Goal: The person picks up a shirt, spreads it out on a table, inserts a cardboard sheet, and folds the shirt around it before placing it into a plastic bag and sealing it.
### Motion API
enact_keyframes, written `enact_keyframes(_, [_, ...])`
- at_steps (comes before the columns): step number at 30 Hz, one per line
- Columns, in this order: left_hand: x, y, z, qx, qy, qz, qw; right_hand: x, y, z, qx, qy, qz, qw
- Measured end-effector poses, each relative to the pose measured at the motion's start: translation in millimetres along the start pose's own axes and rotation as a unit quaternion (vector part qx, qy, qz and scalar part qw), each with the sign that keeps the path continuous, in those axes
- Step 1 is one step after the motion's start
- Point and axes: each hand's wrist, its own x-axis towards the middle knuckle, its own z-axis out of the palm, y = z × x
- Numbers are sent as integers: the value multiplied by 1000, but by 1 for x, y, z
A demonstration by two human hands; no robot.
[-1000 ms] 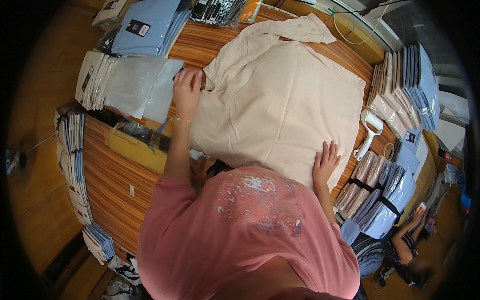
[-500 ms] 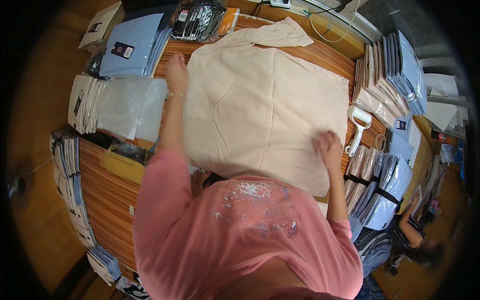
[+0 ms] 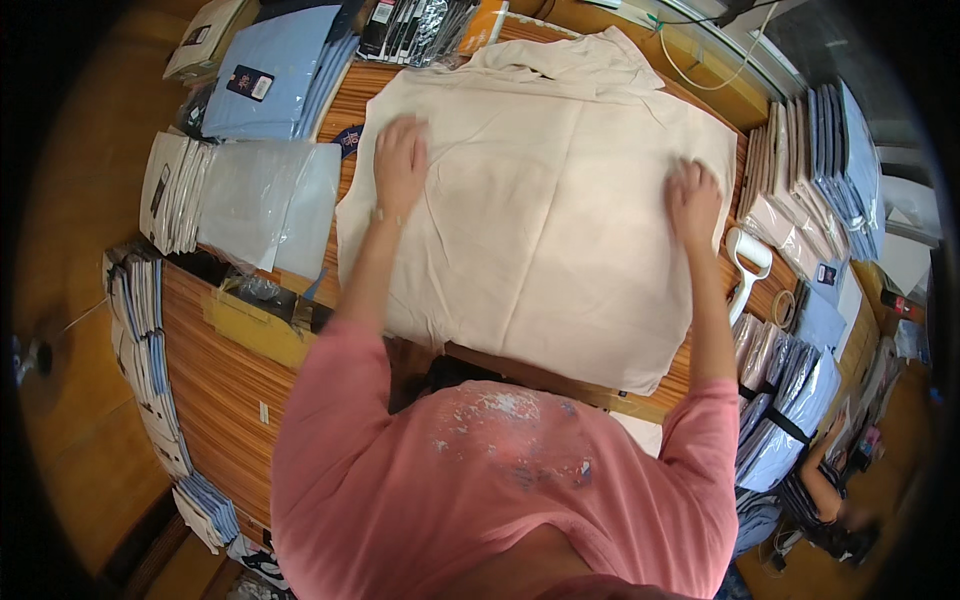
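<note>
A pale beige shirt lies spread on the striped wooden table, with a crease down its middle. Its far end is loosely bunched near the back of the table. My left hand rests on the shirt's left part, fingers stretched out and a little blurred. Over on the right part, my right hand touches the cloth with its fingers apart and slightly bent. Neither hand visibly grips the fabric. A dark blue tag shows beside the shirt's left edge.
Clear plastic bags and folded blue shirts lie left. A white lint roller, a tape roll and stacks of bagged shirts line the right. Dark packets sit at the back. Another person is at far right.
My left hand has come from beside the shirt onto its left part. My right hand has moved farther from me. The stretched-out sleeve at the far end is now bunched, and the near hem shows.
</note>
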Motion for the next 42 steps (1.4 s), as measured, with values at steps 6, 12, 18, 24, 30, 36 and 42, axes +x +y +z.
enact_keyframes(6, [-39,32,-19,32,-77,1,997,-46,33,11,75,44,21,996])
enact_keyframes(12, [-108,25,-46,144,-93,-45,984,-198,-16,-24,18,-9,82,996])
enact_keyframes(18, [-123,27,-60,144,-128,-40,980,-250,-20,-37,40,-28,134,990])
enact_keyframes(24, [-124,16,-86,17,-70,-20,997,-292,-25,-35,9,-58,159,986])
enact_keyframes(30, [-138,-28,-173,189,24,-365,911,-258,-40,-55,131,85,137,978])
enact_keyframes(36, [-185,-116,-193,281,79,-192,937,-232,-81,-50,263,34,96,960])
enact_keyframes(42, [-175,-158,-214,177,33,-106,978,-224,-117,-53,304,-51,78,948])
